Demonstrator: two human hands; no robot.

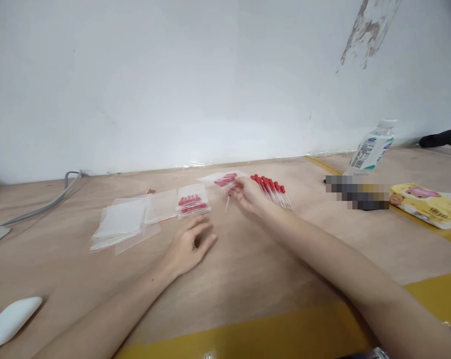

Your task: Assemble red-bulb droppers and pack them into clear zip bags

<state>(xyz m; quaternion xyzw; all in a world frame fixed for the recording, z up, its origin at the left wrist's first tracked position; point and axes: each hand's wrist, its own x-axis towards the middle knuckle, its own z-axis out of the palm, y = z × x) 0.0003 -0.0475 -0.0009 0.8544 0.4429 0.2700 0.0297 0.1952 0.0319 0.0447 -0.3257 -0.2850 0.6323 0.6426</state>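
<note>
My left hand (190, 247) rests on the wooden table (247, 269) with its fingers loosely spread and nothing in it, just below a filled clear bag of red-capped droppers (193, 201). My right hand (250, 196) reaches further back and pinches a single red-capped dropper (228, 201) that points down at the table. Behind that hand lies another clear bag with red droppers (225, 179). To its right a row of loose red-capped droppers (272, 191) lies on the table. A stack of empty clear bags (126, 222) sits at the left.
A plastic water bottle (371, 148) stands at the right, with a yellow packet of wipes (429, 204) beyond it. A grey cable (42, 207) runs along the left. A white oval object (10, 319) lies at the near left corner. A white wall closes off the back.
</note>
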